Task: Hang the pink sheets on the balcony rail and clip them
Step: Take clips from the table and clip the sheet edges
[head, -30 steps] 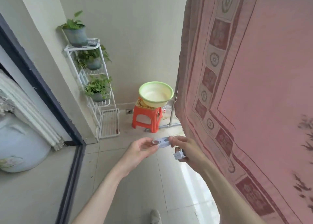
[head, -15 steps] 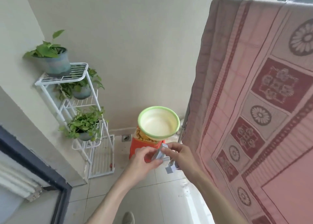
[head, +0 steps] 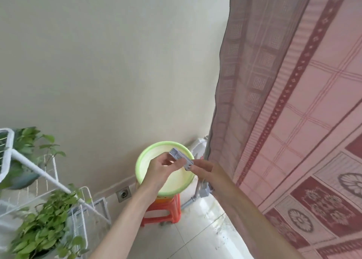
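A pink patterned sheet (head: 305, 106) hangs down the whole right side, its left edge falling toward the floor. In front of me both hands meet over a grey clothes clip (head: 179, 158). My left hand (head: 160, 169) pinches its upper left end, and my right hand (head: 203, 169) pinches its lower right end. A second grey clip (head: 205, 190) hangs under my right hand, against the sheet's edge. The rail itself is hidden by the sheet.
A green-rimmed basin (head: 143, 161) sits on an orange stool (head: 162, 209) by the back wall. A white wire plant rack (head: 49, 182) with potted green plants stands at the left. A metal post (head: 197, 190) rises beside the sheet's edge. The floor is pale tile.
My view has tilted upward along the wall and sheet. Both hands have risen with the clip held between them, and the clip has turned slantwise.
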Demonstrator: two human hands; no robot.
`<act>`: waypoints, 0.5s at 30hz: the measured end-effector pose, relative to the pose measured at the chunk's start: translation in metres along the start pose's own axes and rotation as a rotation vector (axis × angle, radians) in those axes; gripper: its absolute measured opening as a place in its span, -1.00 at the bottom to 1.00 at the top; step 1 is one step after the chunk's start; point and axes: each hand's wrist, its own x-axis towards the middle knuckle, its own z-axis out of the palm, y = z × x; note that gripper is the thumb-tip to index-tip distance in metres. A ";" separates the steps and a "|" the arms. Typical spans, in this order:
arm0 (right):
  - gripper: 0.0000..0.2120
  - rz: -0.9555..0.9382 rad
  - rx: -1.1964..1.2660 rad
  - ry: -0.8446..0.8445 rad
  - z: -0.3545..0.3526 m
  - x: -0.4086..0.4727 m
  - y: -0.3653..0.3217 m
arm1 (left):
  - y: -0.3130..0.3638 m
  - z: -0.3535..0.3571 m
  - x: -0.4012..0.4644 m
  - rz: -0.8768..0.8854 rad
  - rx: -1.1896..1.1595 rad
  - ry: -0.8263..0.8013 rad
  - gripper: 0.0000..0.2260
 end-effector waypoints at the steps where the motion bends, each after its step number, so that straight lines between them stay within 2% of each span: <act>1: -0.68 -0.010 -0.014 0.017 -0.006 0.010 -0.005 | 0.004 0.002 0.016 0.010 0.006 -0.018 -0.90; 4: -0.80 -0.040 -0.031 0.064 -0.027 0.042 -0.018 | 0.018 0.012 0.061 0.022 0.041 -0.063 -0.87; 8: -0.89 -0.094 -0.053 0.226 -0.055 0.077 -0.032 | 0.037 0.026 0.115 0.077 0.023 -0.192 -0.87; 11: -0.89 -0.124 -0.154 0.401 -0.081 0.102 -0.042 | 0.052 0.037 0.157 0.108 -0.032 -0.232 -0.81; 15: -0.83 -0.182 -0.264 0.527 -0.100 0.116 -0.046 | 0.070 0.050 0.214 0.198 0.077 -0.361 -0.75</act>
